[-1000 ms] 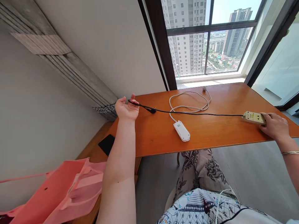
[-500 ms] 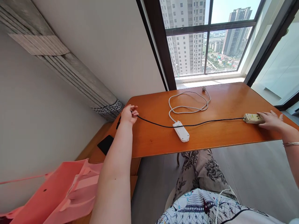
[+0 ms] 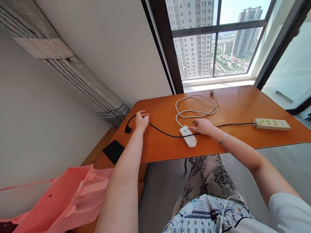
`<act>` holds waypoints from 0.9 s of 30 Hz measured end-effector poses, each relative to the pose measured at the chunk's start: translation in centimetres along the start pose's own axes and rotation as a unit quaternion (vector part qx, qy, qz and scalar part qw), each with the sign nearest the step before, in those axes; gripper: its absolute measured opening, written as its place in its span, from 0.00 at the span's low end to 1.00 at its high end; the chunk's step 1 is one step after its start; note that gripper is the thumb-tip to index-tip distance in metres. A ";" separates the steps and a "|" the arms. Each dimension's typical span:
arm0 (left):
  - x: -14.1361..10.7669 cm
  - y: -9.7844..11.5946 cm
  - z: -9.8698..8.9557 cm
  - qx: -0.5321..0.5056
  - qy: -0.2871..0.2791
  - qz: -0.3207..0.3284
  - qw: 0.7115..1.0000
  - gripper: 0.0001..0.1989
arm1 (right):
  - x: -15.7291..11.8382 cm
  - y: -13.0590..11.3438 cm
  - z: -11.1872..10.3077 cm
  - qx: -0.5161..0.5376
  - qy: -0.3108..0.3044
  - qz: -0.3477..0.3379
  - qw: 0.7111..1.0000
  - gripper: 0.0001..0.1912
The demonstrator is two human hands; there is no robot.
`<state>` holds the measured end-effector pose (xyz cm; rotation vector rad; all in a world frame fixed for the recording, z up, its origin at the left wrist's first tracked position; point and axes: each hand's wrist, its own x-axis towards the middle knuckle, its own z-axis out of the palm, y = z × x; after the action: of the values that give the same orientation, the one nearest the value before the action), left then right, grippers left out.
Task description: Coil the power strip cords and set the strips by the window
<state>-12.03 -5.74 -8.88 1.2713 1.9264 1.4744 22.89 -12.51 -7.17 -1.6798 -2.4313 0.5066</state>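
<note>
My left hand [image 3: 142, 121] is closed around the black power cord [image 3: 165, 133] near its plug end, above the left part of the table. The black plug [image 3: 127, 129] hangs or rests just left of that hand; I cannot tell which. At the table's middle, my right hand [image 3: 204, 126] has its fingers curled over the same cord, beside the white power strip [image 3: 188, 137]. The cord crosses over this white strip. It runs right to a cream power strip [image 3: 272, 124], which lies untouched with its sockets upward.
A looped white cord [image 3: 196, 116] with its plug lies toward the window on the wooden table [image 3: 155, 152]. A black flat object [image 3: 113, 152] and a pink bag [image 3: 65, 197] are at the left. Curtain and wall stand beyond the left edge.
My right hand has left the cream power strip and moved left to the cord at the middle. My left hand has shifted slightly right with the cord, and the black plug shows more fully.
</note>
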 end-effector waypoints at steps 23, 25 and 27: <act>-2.7 -3.6 2.3 0.263 -0.010 0.059 0.963 0.20 | 2.5 -0.6 -2.2 0.025 0.129 -0.013 0.991 0.37; -3.3 -2.9 2.8 0.250 0.004 0.113 0.962 0.20 | 1.9 -0.5 -1.7 0.017 0.136 -0.033 0.990 0.38; -4.2 -2.0 3.8 0.209 -0.010 0.162 0.964 0.17 | 1.5 -0.4 -1.1 0.017 0.139 -0.046 0.989 0.39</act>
<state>-7.88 -7.24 -12.99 1.8540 2.1701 1.2162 22.32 -11.00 -6.16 -1.5037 -2.2710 0.2776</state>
